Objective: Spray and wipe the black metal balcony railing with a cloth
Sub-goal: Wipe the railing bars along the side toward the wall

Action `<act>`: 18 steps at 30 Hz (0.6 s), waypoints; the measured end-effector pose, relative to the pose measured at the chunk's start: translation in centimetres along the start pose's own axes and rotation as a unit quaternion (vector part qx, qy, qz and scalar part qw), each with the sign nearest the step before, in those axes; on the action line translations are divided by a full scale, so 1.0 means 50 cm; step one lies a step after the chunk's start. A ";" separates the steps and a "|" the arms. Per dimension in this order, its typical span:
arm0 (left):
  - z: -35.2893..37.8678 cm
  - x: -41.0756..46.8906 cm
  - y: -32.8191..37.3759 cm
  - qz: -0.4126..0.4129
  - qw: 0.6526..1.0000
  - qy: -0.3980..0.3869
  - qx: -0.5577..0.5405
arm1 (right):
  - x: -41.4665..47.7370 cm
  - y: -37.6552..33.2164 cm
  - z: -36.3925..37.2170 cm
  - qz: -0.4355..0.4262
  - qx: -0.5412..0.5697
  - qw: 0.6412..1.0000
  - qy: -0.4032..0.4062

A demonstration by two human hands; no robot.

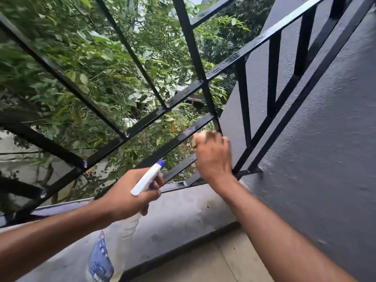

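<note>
Black metal railing (252,45) is seen in the head view, fixed along the outer edge of a grey ledge (183,210) and ended against a grey wall (325,139) at the ledge's right end; bars look wet and glossy. A pale cloth (200,137) is bunched in the right hand (213,157), fingers curled round it, and pressed on a lower bar near the corner where railing meets wall. The hand is blurred, so wiping is judged to be the step in hand. A spray bottle (145,179) is gripped at the neck by the left hand (130,192), fingers wrapped round it. Its white nozzle is aimed up at the bars and its body hangs over the ledge's inner edge. It is probably kept ready so the next bar can be sprayed without a swap. Green foliage (91,68) is seen beyond the bars. How much of the railing is done cannot be told.
</note>
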State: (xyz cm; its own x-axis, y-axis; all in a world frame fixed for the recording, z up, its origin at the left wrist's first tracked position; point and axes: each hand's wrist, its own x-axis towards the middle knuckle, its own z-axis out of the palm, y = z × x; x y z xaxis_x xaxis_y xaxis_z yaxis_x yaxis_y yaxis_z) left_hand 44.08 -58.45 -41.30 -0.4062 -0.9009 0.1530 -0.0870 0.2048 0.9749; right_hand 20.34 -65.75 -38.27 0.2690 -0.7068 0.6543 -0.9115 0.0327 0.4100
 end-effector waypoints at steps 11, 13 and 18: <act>-0.042 -0.060 -0.037 -0.031 0.998 0.034 0.042 | -0.147 -0.254 0.035 -0.105 0.150 0.983 -0.024; -0.046 -0.069 -0.040 -0.042 0.998 0.030 0.045 | -0.120 -0.223 0.034 -0.094 0.149 0.984 -0.025; -0.069 -0.090 -0.032 -0.048 0.998 0.035 0.024 | -0.041 -0.072 0.024 0.106 0.079 0.991 -0.020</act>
State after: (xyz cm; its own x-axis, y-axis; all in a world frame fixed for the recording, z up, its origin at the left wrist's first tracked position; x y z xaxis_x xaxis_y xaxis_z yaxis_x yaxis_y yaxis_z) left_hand 49.19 -56.02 -42.97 -0.3284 -0.9419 0.0711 -0.1676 0.1321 0.9770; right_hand 22.70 -65.28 -41.86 0.0571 -0.7240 0.6874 -0.9844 0.0739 0.1596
